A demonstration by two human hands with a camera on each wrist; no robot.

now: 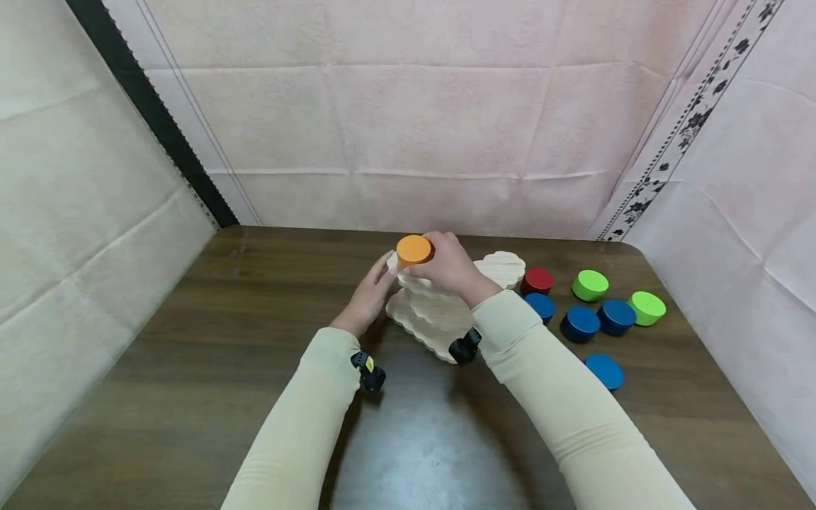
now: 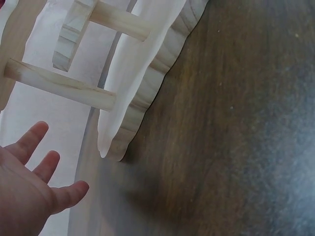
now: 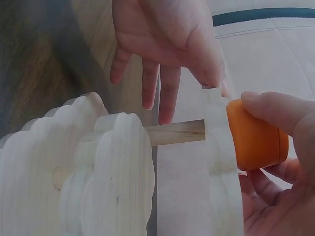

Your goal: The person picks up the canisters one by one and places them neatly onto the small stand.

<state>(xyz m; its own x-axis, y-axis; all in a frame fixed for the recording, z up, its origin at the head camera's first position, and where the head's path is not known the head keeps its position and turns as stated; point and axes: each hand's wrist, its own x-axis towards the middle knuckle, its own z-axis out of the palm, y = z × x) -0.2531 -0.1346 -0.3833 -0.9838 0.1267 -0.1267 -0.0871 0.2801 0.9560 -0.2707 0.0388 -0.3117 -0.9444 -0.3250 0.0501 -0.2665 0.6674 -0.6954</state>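
A tiered wooden stand (image 1: 427, 319) with scalloped, cloud-shaped shelves on round posts stands toward the back of the table. My right hand (image 1: 449, 263) pinches a short orange cylinder (image 1: 413, 249) between thumb and fingers. In the right wrist view, the cylinder's flat side lies right at the upper face of the top shelf (image 3: 220, 162). Over at the stand's left, my left hand (image 1: 370, 301) is at that shelf's edge, thumb side against it. Its other fingers (image 2: 47, 164) are spread and fairly straight in the left wrist view.
Right of the stand are a red cylinder (image 1: 537, 280), several blue cylinders (image 1: 580, 324) and two green ones (image 1: 589, 285). They stand on the brown wooden table (image 1: 287, 297). Pale cloth walls (image 1: 414, 142) close off the back and both sides.
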